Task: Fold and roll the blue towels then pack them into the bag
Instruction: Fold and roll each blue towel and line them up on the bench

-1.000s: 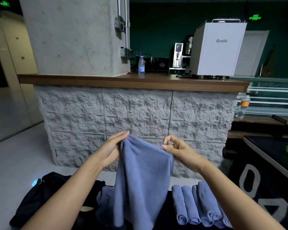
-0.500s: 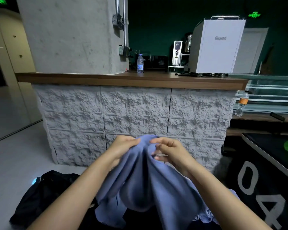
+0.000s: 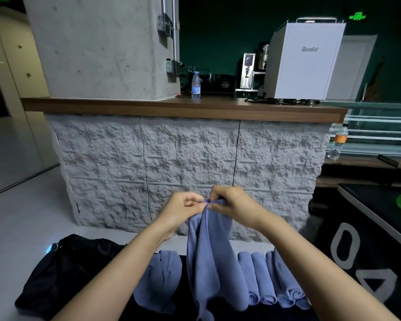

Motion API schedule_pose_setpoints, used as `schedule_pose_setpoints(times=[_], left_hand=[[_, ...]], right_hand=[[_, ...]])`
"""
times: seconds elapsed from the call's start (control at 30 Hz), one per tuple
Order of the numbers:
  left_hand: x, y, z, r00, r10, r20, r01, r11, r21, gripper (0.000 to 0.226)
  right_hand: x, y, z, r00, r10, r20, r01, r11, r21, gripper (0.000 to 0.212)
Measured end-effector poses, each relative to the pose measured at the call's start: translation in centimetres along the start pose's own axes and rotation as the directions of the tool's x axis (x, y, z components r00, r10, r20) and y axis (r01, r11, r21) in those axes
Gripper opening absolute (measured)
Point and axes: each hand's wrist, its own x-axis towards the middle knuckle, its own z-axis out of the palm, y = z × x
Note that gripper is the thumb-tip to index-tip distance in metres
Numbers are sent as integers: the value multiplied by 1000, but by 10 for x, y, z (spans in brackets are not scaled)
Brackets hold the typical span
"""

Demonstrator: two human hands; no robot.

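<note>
- Big white "0" with a "4" under it, printed on the black table drape (image 3: 357,230) at right; the 4 partly hidden behind the right forearm.
- Silvery brand word on the side of the white machine (image 3: 306,72) on the counter, too blurry to read.
- Glowing green sign (image 3: 357,16) high on the dark wall, characters not legible.
- Water bottle (image 3: 196,85) label: unreadable.
</note>
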Motion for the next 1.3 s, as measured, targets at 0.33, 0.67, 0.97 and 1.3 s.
schedule_pose_setpoints(times=[0.33,0.67,0.97,1.3], left_hand=[[-25,-125,-29,975,-198,-102,221,799,559,48],[-34,-86,-35,906,-303,-294,243,944,-224,23],[-7,1,39,942,230,-246,-136,928,347,43],[-16,-63,2,945,150,-291,56,802,594,43]], right_hand=[[-1,16,-16,938,160,-307,-114,980,161,16],[2,29,-23,917,283,-280,-203,937,283,17],[10,16,-3,949,238,-206,-184,951,248,4],[-14,38,-17,851,443,-282,-264,825,500,8]])
